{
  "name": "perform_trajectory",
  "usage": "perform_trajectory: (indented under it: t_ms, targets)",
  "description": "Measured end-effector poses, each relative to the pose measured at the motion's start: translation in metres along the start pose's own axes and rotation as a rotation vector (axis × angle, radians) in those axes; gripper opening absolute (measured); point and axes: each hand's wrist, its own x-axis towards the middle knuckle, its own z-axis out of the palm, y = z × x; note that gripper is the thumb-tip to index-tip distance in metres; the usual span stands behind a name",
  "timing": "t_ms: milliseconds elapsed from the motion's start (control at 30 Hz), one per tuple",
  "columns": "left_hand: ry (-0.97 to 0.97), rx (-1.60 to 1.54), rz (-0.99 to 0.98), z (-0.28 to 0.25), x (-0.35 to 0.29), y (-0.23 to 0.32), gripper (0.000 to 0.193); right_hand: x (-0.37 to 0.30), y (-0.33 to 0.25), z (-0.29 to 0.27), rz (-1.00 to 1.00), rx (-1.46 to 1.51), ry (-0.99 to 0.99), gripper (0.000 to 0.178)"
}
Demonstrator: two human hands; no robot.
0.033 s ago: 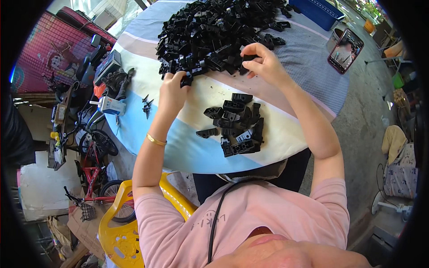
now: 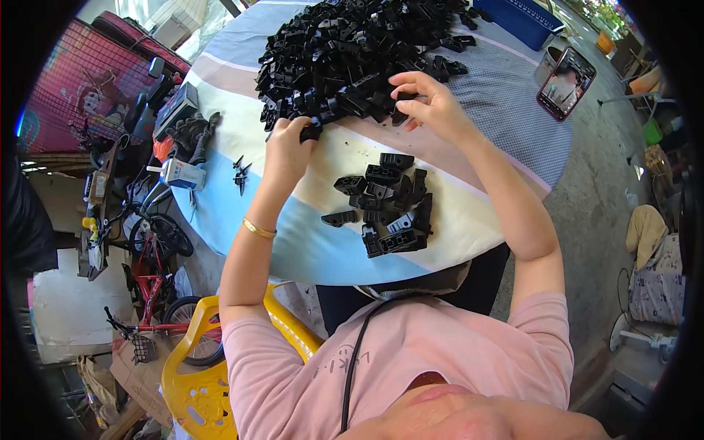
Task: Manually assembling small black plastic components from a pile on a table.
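Note:
My left hand [image 2: 288,145] is closed round a small black plastic part [image 2: 312,131] at the near left edge of a big heap of similar black plastic parts [image 2: 345,51]. At the heap's near right edge, my right hand [image 2: 434,106] has thumb and fingers on another black part [image 2: 401,110]. Fingers hide much of both parts, so their exact kind is unclear. Nearer to me lies a smaller group of black plastic housings [image 2: 381,192] with hollow openings, some leaning on each other.
The round table's striped cloth [image 2: 301,242] carries several small dark pointed pieces [image 2: 240,176] and a small white-blue box [image 2: 183,174] on the left. A blue basket [image 2: 521,22] stands at far right, near a propped phone [image 2: 567,84]. A yellow chair [image 2: 194,374] is beside me.
My left hand has shifted slightly to the right with its black part. My right hand has moved only a little, a touch to the left. Both groups of parts look the same.

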Motion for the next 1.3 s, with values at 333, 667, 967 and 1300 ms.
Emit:
perform_trajectory:
  t_ms: [333,667,967,1300]
  targets:
    - [-0.159,-0.52,-0.055,0.007,0.023,0.037,0.035,-0.006,0.002,0.003,0.012,0.243,-0.218,0.032]
    - [-0.506,-1.636,-0.339,0.001,0.011,0.063,0.031,-0.011,0.005,0.012,-0.408,-0.197,-0.068,0.032]
    - [-0.371,-1.57,-0.279,0.002,0.001,0.059,0.027,-0.011,0.01,0.023,-0.388,-0.115,0.032,0.027]
    - [-0.07,-1.27,-0.022,0.014,-0.007,0.068,0.029,-0.019,0.006,0.029,-0.446,-0.256,0.023,0.026]
